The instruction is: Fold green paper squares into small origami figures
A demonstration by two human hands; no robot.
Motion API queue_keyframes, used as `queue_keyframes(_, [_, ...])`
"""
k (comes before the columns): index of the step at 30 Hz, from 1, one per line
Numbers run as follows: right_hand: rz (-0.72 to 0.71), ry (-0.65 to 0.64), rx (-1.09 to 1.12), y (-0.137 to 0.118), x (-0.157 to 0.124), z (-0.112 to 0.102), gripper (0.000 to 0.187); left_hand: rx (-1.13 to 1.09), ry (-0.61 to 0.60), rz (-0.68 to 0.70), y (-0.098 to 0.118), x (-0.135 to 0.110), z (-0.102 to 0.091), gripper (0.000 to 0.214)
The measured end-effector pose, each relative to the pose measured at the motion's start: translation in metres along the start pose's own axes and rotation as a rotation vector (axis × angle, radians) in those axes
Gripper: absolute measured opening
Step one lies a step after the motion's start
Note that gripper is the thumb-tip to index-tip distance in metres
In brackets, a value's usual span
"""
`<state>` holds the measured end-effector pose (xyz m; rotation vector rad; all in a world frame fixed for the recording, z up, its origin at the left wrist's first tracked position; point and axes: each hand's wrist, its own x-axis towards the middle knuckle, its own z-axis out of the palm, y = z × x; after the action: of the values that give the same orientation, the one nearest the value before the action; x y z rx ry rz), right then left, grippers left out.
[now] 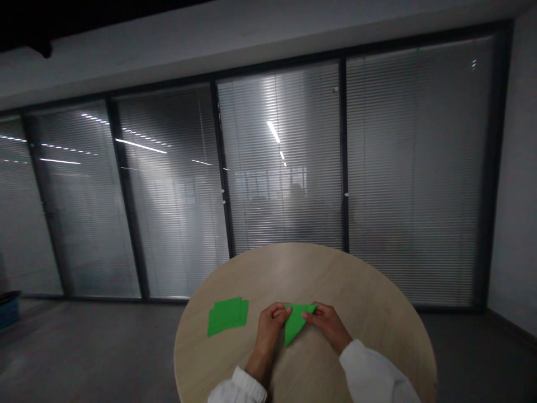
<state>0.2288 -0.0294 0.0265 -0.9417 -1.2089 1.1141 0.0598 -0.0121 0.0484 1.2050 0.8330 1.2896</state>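
A sheet of green paper [296, 321], folded into a triangle, is held between my two hands over the round table. My left hand [271, 329] pinches its upper left corner, thumb on the near face. At the upper right edge, my right hand [329, 323] grips the paper between thumb and fingers. One point of the triangle hangs down toward me. To the left of my left hand, a few green paper sheets [227, 314] lie overlapping on the table, slightly fanned out.
The round wooden table [293, 263] has a curved edge on all visible sides. Behind it runs a glass partition with blinds [285, 212] in dark frames. A dark blue container [9, 309] stands on the grey floor at the far left.
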Motion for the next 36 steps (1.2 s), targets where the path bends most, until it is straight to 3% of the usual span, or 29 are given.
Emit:
queue_keyframes(6, [-0.007,-0.039,0.014,0.002,0.003,-0.002,0.042,0.009,-0.012,0.015,0.0,0.0,-0.001,0.039])
queue_keyframes(11, [-0.034,0.054,-0.034,0.003,0.004,-0.004,0.044,0.031,-0.005,0.072,0.002,0.0,-0.004,0.055])
queue_keyframes(15, [-0.074,0.108,-0.007,-0.004,0.001,-0.004,0.04,0.067,-0.019,0.083,0.003,-0.001,-0.002,0.046])
queue_keyframes(26, [-0.149,0.18,-0.027,0.007,0.007,-0.011,0.035,0.226,-0.14,-0.021,-0.01,-0.003,0.004,0.039])
queue_keyframes(31, [-0.212,0.216,-0.16,0.009,0.007,-0.01,0.042,0.167,-0.17,-0.118,-0.016,-0.003,0.005,0.046])
queue_keyframes(36, [-0.218,0.305,-0.241,0.009,0.011,-0.022,0.047,0.164,-0.258,-0.197,-0.024,-0.006,0.002,0.042])
